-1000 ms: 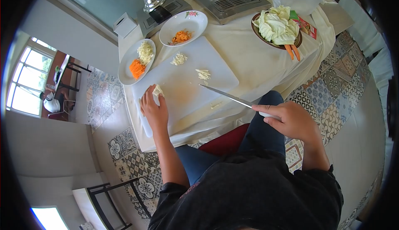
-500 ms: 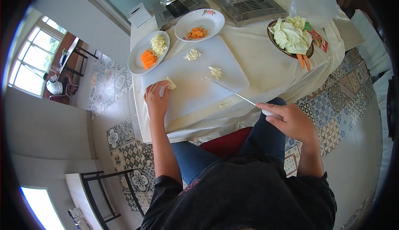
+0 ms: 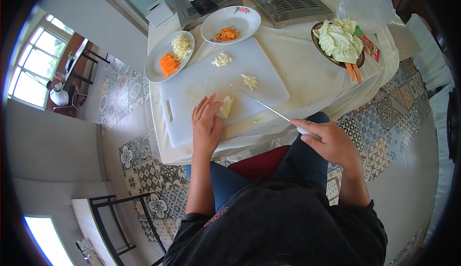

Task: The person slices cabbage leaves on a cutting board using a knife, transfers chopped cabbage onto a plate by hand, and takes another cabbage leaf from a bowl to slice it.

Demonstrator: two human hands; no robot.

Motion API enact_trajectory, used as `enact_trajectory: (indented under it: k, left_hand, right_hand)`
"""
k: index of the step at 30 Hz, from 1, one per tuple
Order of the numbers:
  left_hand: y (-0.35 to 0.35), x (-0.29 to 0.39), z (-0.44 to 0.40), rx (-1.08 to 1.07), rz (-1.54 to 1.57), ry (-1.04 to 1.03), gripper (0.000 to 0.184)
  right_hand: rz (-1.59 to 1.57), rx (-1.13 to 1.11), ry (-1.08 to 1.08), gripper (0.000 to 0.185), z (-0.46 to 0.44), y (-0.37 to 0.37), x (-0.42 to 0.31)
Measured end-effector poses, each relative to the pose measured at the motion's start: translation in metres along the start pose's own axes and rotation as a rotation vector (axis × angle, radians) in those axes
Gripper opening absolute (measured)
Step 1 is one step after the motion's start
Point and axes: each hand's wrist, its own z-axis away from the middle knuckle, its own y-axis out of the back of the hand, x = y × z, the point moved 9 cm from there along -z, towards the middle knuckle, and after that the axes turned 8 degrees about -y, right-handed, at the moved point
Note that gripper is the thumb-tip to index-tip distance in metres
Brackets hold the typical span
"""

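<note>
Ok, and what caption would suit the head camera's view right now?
Right hand holding a knife over a white cutting board, left hand at a pale vegetable piece.

On a table (image 3: 297, 49), a board (image 3: 261, 64) bore two piles (image 3: 222, 59), with a chunk (image 3: 227, 108) before them. One plate (image 3: 154, 65) sat at its far-left corner, another (image 3: 248, 22) behind it, two stands (image 3: 293, 7) farther back. To the right, a bowl (image 3: 335, 63) held leaves (image 3: 341, 42), with a bag (image 3: 367, 6) behind.

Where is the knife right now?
In the head view, the knife is in the person's right hand, with its tip over the white cutting board, close to a small pile of pale shreds.
</note>
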Motion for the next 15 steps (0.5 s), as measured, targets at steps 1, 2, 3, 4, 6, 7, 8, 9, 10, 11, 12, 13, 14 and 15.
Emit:
enact_trajectory:
  k: [1,2,3,4,6,7,8,9,10,11,12,13,14,15]
  left_hand:
    - [0.006,0.001,-0.001,0.041,0.033,0.033,0.023]
    - [0.011,0.000,-0.001,0.082,0.067,0.065,0.023]
    - [0.012,0.000,0.000,0.078,0.048,0.073,0.024]
    - [0.012,0.000,0.002,0.074,0.029,0.081,0.024]
    - [0.011,0.001,0.003,0.067,-0.001,0.079,0.025]
    - [0.008,0.003,0.004,0.064,-0.012,0.069,0.026]
    - [0.006,0.005,0.004,0.061,-0.023,0.058,0.027]
    - [0.004,0.007,0.004,0.055,-0.037,0.046,0.027]
    - [0.002,0.008,0.004,0.049,-0.050,0.033,0.028]
    - [0.000,0.010,0.003,0.043,-0.063,0.019,0.028]
    - [-0.002,0.011,0.002,0.033,-0.067,0.008,0.029]
    - [-0.003,0.012,0.001,0.023,-0.071,-0.003,0.029]
    - [-0.003,0.014,0.000,0.013,-0.075,-0.014,0.030]
    - [-0.003,0.014,-0.001,0.011,-0.075,-0.012,0.030]
  right_hand:
    - [0.002,-0.003,0.000,0.049,-0.001,-0.001,-0.001]
    - [0.001,-0.005,0.002,0.049,-0.001,-0.001,-0.002]
    - [0.000,-0.007,0.003,0.049,-0.001,-0.002,-0.002]
    - [-0.002,-0.008,0.003,0.050,-0.001,-0.003,-0.003]
    - [-0.002,-0.007,-0.001,0.050,-0.001,-0.006,-0.004]
    - [-0.002,-0.008,-0.002,0.050,-0.001,-0.007,-0.005]
    - [-0.006,-0.002,0.009,0.050,-0.001,-0.009,-0.006]
    - [-0.009,0.005,0.020,0.050,-0.002,-0.011,-0.007]
    - [-0.012,0.012,0.031,0.049,-0.002,-0.012,-0.008]
    - [-0.010,0.007,0.019,0.049,-0.002,-0.012,-0.009]
    - [-0.007,0.002,0.006,0.049,-0.002,-0.013,-0.011]
    - [-0.005,-0.003,-0.007,0.049,-0.001,-0.013,-0.012]
    - [0.003,0.003,-0.008,0.049,0.000,-0.012,-0.012]
    - [0.012,0.010,-0.008,0.049,0.000,-0.012,-0.012]
